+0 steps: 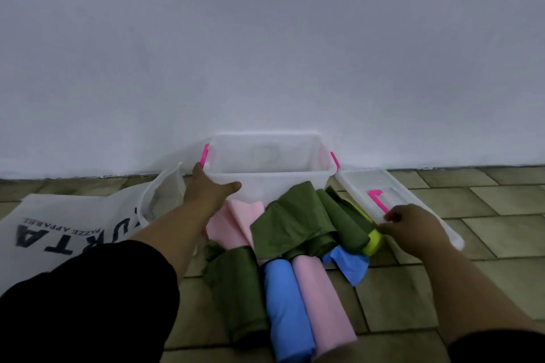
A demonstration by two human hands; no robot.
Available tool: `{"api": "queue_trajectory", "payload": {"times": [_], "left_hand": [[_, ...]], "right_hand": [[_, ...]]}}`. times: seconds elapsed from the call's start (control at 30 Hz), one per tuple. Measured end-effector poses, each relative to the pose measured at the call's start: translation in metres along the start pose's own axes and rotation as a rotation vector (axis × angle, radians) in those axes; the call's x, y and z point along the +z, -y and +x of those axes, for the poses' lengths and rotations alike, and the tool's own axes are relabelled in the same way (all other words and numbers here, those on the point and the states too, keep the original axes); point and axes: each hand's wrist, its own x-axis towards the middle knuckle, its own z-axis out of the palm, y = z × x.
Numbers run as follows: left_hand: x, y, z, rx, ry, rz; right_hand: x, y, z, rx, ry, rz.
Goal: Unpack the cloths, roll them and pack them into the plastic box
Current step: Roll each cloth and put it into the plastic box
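Head view is showing the left hand (206,190) gripping the near left corner of the plastic box (280,186). The thumb is lying along the front wall and the fingers are going over the rim, just beside the pink handle (204,155). The right hand (413,228) is hanging with curled fingers between the end of a yellow-green roll (373,242) and the near edge of the lid (358,180). I cannot tell if it is pinching one of them or only touching.

The box is standing open against the white wall (265,38), and inside it no cloth is showing. The lid is lying flat on the tiled floor (442,289) at the right of the box, with a pink clip (377,199) on it.

The cloths are lying on the floor in front of the box. A loose olive green cloth (295,224) is spreading in the middle, with a folded pink cloth (236,224) at its left. Nearer to the person, an olive green roll (236,289), a blue roll (284,303) and a pink roll (321,298) are lying side by side and touching. A loose blue cloth (348,265) is lying beside the pink roll.

At the left, a white bag (59,233) with black letters is lying open on the floor.
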Motion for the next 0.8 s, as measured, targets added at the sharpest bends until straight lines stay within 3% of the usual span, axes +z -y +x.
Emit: {"api": "queue_trajectory", "payload": {"times": [0.23,0.37,0.47,0.57,0.67,0.73,0.8], "left_hand": [[0.001,-0.001,-0.005,0.009,0.019,-0.054],[-0.005,-0.003,-0.008,0.010,0.063,-0.107],[-0.012,-0.006,-0.016,-0.004,0.086,-0.039],[-0.021,-0.012,-0.034,0.019,0.159,0.068],[-0.039,-0.011,-0.062,0.131,0.198,0.196],[-0.054,-0.003,-0.085,0.176,0.223,0.269],[-0.068,0.015,-0.110,0.201,0.262,0.425]], "right_hand": [[0.006,0.020,0.016,-0.068,0.239,-0.202],[0.007,0.016,0.019,-0.062,0.231,-0.165],[0.007,0.014,0.017,-0.094,0.236,-0.181],[0.003,0.015,0.012,-0.041,0.240,-0.047],[0.000,0.020,-0.003,0.022,0.108,0.214],[-0.001,0.026,-0.025,0.009,-0.071,0.350],[0.001,0.036,-0.060,-0.048,-0.127,0.408]]}}
